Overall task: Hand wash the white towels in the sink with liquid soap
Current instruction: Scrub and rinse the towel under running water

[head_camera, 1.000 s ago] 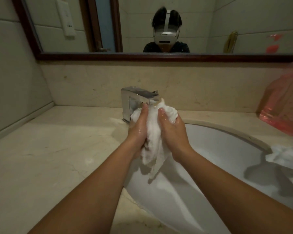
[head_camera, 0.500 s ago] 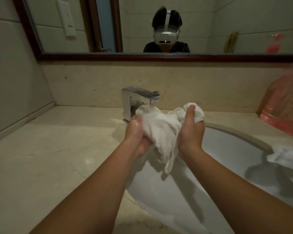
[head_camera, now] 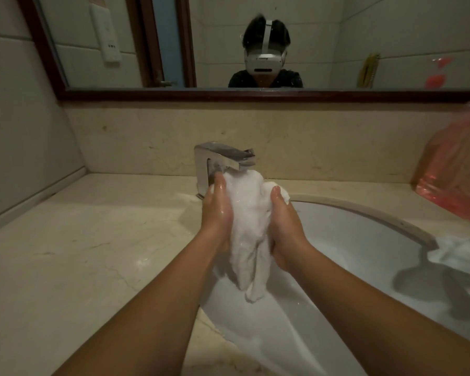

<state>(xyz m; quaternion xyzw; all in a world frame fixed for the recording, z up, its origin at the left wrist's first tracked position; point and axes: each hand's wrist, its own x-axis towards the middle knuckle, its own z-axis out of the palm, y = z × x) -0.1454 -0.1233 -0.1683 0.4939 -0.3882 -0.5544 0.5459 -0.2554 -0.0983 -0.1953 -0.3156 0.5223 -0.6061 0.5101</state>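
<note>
A wet white towel [head_camera: 248,213] is gripped between the left hand [head_camera: 217,213] and the right hand [head_camera: 284,229]. The fingers of both are curled round the bunched cloth and pressed in on it from either side, though most of each finger is hidden behind the fabric. Above the fingertips, the towel's upper end is held right under the spout of the chrome faucet [head_camera: 223,158]. Below the palms its loose tail hangs over the white sink [head_camera: 350,240].

The task is judged to be in mid-course: this towel is soaked and is being rubbed or rinsed, and wringing is presumably left. To the right of the right hand's fingers, well apart, a second white towel [head_camera: 461,253], cut off by the frame edge, lies at the sink's rim. Whether it has been washed cannot be told.

Running water cannot be made out; only a glisten is seen under the spout. No lather is clearly visible, so whether soap has been applied cannot be confirmed. No soap bottle is identified. A pink translucent object [head_camera: 451,172] far right of the fingers is blurred and cut off by the frame edge, and cannot be identified.
</note>
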